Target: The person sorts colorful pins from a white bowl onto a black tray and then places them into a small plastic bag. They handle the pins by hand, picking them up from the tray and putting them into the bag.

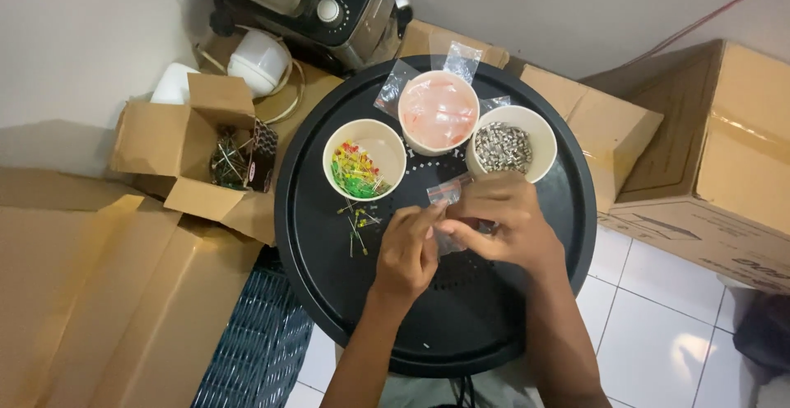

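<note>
Clear bag (448,195) (both hands (461,235) pinching).

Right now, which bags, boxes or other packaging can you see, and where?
Small clear bag: pinched between left hand and right hand, red strip on top.
Empty clear bags: tray's far edge.
Open brown carton: left of tray.
Large brown carton: right.
</note>
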